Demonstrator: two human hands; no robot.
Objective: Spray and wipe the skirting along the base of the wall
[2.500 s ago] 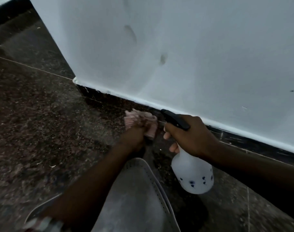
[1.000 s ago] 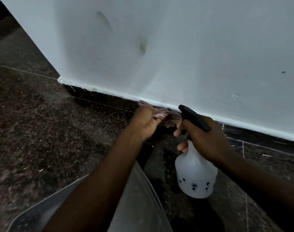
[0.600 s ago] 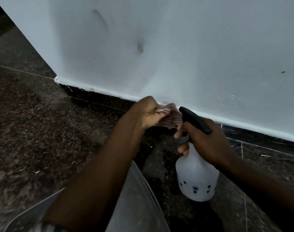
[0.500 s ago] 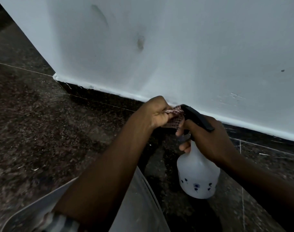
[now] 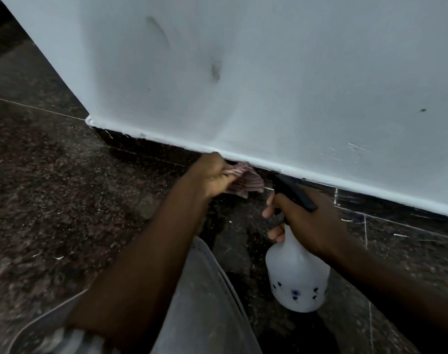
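A dark stone skirting (image 5: 151, 149) runs along the base of the white wall (image 5: 281, 72), under a white painted edge. My left hand (image 5: 212, 175) grips a pink striped cloth (image 5: 245, 182) and holds it against the skirting. My right hand (image 5: 309, 221) is curled round the neck of a white spray bottle (image 5: 297, 279) with a black trigger head (image 5: 291, 190). The nozzle points left toward the cloth, a short way from it. The bottle hangs just above the floor.
Dark speckled granite floor (image 5: 51, 187) spreads left and below, with pale grout lines and small white flecks. The wall's corner (image 5: 88, 121) ends at the left. My grey trouser knee (image 5: 205, 302) fills the bottom centre.
My left hand has carried the cloth up from the floor joint onto the skirting and slid it right, close to the bottle's nozzle. My right hand kept its hold on the bottle.
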